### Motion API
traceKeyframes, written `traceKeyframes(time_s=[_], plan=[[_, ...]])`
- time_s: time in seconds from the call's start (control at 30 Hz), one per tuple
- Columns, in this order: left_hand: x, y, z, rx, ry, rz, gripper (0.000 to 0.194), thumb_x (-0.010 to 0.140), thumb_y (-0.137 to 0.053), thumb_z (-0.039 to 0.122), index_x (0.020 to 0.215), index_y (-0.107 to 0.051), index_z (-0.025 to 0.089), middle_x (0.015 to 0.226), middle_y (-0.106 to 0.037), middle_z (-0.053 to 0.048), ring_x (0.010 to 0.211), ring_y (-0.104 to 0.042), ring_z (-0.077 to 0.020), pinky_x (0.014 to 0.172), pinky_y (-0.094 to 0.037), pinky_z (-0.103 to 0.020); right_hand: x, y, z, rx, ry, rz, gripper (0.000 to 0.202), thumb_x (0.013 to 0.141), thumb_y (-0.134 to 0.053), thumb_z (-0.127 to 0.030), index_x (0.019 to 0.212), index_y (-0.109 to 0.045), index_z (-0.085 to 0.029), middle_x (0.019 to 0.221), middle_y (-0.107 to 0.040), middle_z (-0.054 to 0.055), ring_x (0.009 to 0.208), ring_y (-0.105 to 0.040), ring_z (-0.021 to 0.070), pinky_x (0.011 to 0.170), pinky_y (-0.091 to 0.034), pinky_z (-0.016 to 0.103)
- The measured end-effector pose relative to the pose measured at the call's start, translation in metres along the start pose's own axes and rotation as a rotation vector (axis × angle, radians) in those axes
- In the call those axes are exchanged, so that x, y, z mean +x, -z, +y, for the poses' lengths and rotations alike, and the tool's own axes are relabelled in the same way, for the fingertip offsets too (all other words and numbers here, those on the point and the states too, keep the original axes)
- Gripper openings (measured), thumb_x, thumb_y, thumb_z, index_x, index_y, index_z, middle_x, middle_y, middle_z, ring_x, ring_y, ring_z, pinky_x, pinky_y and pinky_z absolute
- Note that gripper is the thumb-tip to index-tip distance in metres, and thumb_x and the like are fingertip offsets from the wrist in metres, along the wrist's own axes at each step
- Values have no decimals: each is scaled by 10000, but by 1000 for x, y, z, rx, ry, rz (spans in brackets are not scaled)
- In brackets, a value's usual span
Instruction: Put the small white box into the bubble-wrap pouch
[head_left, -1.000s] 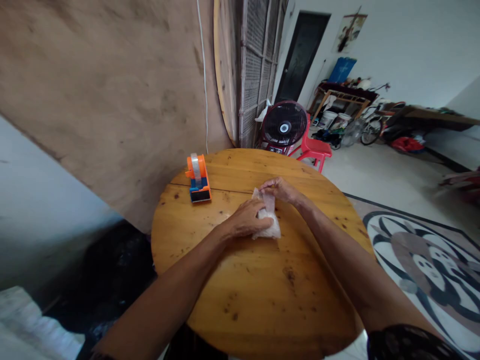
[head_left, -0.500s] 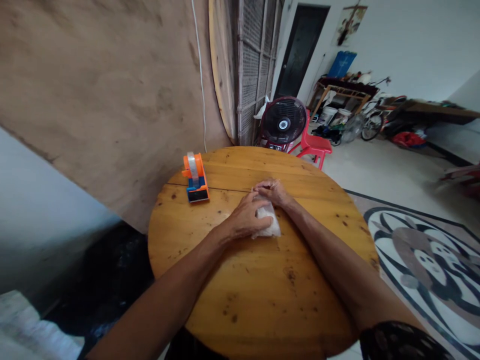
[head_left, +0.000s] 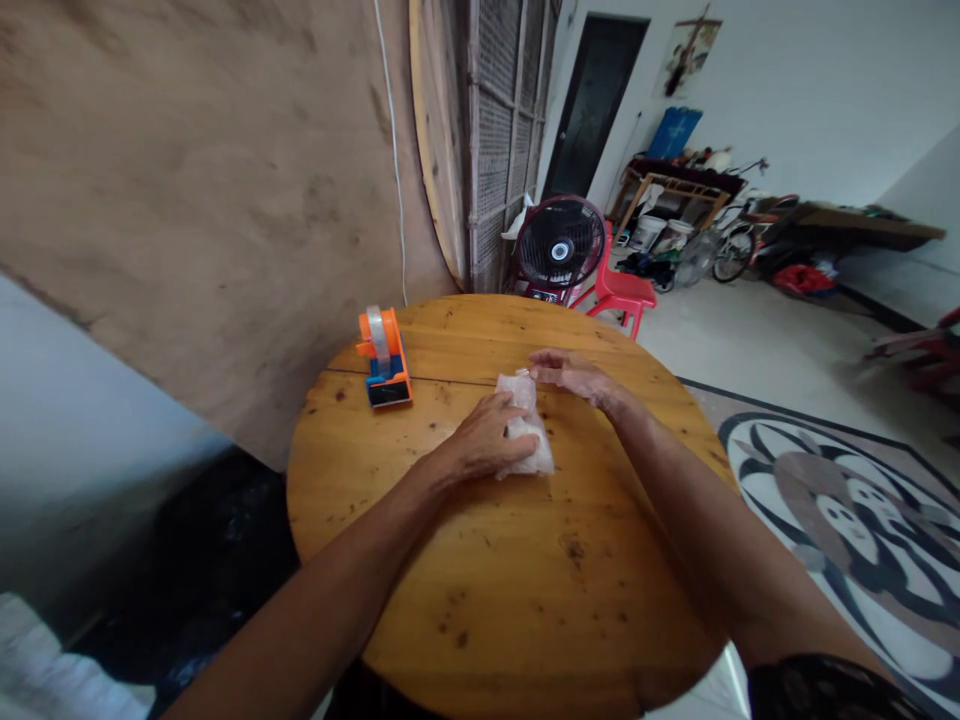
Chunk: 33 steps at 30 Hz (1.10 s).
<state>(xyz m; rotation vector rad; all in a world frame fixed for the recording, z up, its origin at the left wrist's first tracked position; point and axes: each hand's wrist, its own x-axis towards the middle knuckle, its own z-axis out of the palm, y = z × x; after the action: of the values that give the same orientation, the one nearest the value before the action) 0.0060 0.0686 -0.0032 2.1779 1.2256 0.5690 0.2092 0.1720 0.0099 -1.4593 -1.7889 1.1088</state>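
A whitish, translucent wrapped packet lies on the round wooden table. My left hand rests on its left side, fingers spread over it and thumb across its lower part. Just right of the packet's far end is my right hand, its fingers stretched toward a small clear piece at that end; whether they touch it I cannot tell. An orange and blue tape dispenser with a roll of clear tape stands at the table's far left.
Beyond the table's far edge are a dark red fan and a red plastic chair. A large brown board leans at the left. A panda-patterned floor design lies to the right.
My right hand has moved right, off the packet's far end, and its fingers have opened. That end now shows. My left hand has stayed on the packet. The view has shifted slightly.
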Motion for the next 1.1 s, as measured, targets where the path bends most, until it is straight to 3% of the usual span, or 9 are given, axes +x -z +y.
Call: traceKeyframes(time_s=[0.07,0.2,0.4,0.67,0.9,1.1], plan=[[0,0,1,11,21,-16,568,814,-566,421,1291,-609,115,1510,-394,-165,1420,-332,-341,1192,-256,-451,-4,0,-7,-178,-43,-1,346,728,-745,-334,1015,-683,-152,951,-696,55,798,-601,139,716,-457,233],[-1,2,3,37,19,-14,552,821,-555,395,1301,-601,124,1511,-398,-157,1419,-340,-328,1187,-269,-446,-6,-9,-21,-461,-129,-27,322,778,-682,-447,841,-681,-131,684,-625,11,586,-497,105,555,-361,228],[-1,3,5,38,-29,24,484,810,-565,349,1242,-643,145,1443,-490,-124,1362,-420,-320,1163,-326,-434,-4,-19,-27,-571,-193,-18,339,760,-690,-467,648,-617,-156,522,-510,-29,507,-441,101,517,-288,250],[0,0,5,36,-47,44,460,817,-567,333,1226,-646,137,1431,-499,-136,1339,-450,-297,1163,-325,-433,-9,-28,-26,-209,-205,-25,236,720,-721,-251,586,-547,-163,459,-437,-71,458,-359,73,490,-260,232],[-1,0,6,45,-58,75,433,800,-575,320,1189,-662,149,1390,-537,-127,1311,-482,-292,1151,-347,-426,-9,-35,-19,-11,-174,3,177,744,-659,-137,587,-577,-147,470,-483,-64,439,-377,56,458,-280,202],[-1,-3,6,52,-39,91,461,797,-580,333,1219,-644,159,1431,-498,-133,1347,-442,-308,1152,-340,-452,-13,-33,-14,131,-170,60,178,736,-706,-172,619,-573,-153,477,-507,-57,395,-380,48,378,-263,178]])
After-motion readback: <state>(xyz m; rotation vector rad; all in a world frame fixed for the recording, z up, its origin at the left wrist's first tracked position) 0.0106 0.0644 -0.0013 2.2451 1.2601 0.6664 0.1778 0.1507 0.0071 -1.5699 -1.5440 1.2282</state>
